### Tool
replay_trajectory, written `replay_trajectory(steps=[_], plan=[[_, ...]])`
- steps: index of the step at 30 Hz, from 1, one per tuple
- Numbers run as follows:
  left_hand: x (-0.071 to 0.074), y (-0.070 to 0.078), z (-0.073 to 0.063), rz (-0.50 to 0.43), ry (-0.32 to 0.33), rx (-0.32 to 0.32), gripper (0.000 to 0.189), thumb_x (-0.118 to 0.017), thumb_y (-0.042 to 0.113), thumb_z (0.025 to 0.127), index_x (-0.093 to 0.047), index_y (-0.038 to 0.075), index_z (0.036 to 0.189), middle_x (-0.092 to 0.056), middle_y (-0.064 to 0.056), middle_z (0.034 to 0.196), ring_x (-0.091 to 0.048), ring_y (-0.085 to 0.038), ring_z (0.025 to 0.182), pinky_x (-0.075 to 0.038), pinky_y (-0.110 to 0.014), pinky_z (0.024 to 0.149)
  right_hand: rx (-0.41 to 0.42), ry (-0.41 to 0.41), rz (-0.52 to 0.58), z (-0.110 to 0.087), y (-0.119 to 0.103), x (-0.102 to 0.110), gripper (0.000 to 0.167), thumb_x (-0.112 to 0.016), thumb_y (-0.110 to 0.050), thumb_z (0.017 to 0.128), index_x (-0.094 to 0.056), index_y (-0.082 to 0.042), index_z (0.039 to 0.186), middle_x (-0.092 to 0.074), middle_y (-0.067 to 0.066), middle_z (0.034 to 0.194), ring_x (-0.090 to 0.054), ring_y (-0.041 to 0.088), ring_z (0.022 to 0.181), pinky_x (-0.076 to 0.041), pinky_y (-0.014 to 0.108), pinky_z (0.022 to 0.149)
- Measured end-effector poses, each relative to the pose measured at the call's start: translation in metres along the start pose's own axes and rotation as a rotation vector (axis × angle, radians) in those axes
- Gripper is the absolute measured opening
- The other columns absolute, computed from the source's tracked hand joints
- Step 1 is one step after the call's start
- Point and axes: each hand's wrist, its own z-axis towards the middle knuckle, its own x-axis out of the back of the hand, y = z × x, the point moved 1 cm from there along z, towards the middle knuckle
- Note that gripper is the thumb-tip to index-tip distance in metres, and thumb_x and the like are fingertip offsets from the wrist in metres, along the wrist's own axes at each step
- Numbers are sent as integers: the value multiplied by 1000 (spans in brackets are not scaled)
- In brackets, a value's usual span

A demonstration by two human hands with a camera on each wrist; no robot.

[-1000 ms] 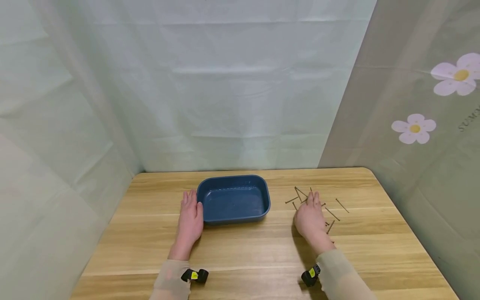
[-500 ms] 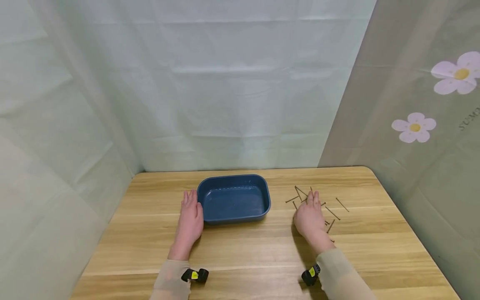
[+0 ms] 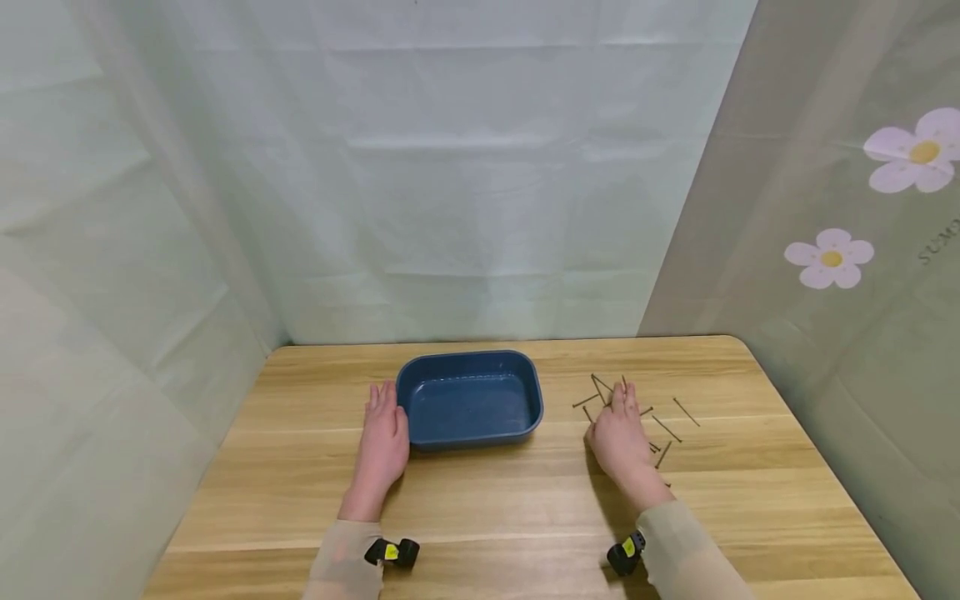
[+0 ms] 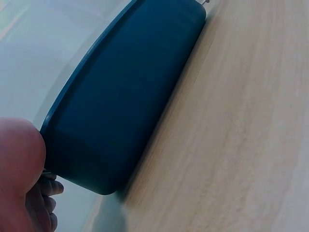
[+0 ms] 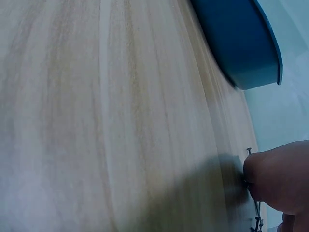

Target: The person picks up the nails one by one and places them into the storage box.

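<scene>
A dark blue rectangular tub (image 3: 468, 442) stands upright on the table. My left hand (image 3: 381, 446) rests along its left side, fingers pointing forward. The left wrist view shows the thumb (image 4: 21, 154) at the tub's end, by the rim. My right hand (image 3: 619, 442) is low over several scattered nails (image 3: 666, 428), its fingers pointing forward. In the right wrist view the thumb (image 5: 275, 174) is down at the table, with a nail head (image 5: 248, 150) sticking out beside it. Whether the fingers pinch a nail I cannot tell.
The wooden table (image 3: 495, 500) has a pale curtain (image 3: 480, 208) behind it and more hanging cloth at both sides. Several nails lie round the right hand, one loose nail (image 3: 686, 412) farther right. A small black camera (image 3: 626, 552) sits on each wrist.
The right thumb has shifted slightly left, and the nail by it has moved a little. The left hand stays at the tub; the head view has shifted slightly.
</scene>
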Motion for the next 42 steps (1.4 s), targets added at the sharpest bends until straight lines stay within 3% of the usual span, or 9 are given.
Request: replay_trajectory(steps=[5, 12, 26, 34, 42], plan=[[1, 0, 1, 0, -4, 0, 53, -38, 8, 114, -30, -19, 158, -28, -34, 168, -13, -49, 161, -10, -61, 130, 31, 50, -5, -2, 0, 0, 40, -62, -16, 104, -58, 5, 70, -39, 48, 153, -31, 60, 151, -19, 61, 129], [0, 1, 0, -4, -3, 6, 53, -38, 7, 113, -30, -20, 158, -29, -35, 167, -13, -48, 161, -11, -60, 130, 67, 132, 21, -7, -3, 1, 36, -67, -12, 101, -56, 4, 71, -42, 49, 149, -36, 60, 148, -23, 61, 128], [-1, 5, -2, -11, -7, -2, 52, -38, 7, 113, -31, -20, 157, -29, -35, 167, -13, -50, 160, -11, -62, 129, 35, 209, 281, -5, -14, 20, 24, -64, -6, 102, -59, -1, 79, -34, 46, 157, -25, 65, 150, -30, 68, 121], [-3, 6, -3, -12, 2, -4, 51, -39, 6, 113, -33, -20, 157, -30, -35, 166, -14, -52, 159, -12, -64, 129, 81, 234, 370, 1, -34, 34, 23, -64, -6, 102, -59, -3, 80, -27, 42, 164, -20, 61, 153, -30, 65, 122], [-3, 5, -2, -10, -1, -1, 52, -38, 7, 114, -31, -19, 158, -30, -34, 167, -13, -50, 160, -11, -63, 129, 157, 255, 375, 13, -61, 45, 20, -67, -8, 101, -61, -3, 83, -27, 39, 166, -20, 56, 155, -33, 61, 121]])
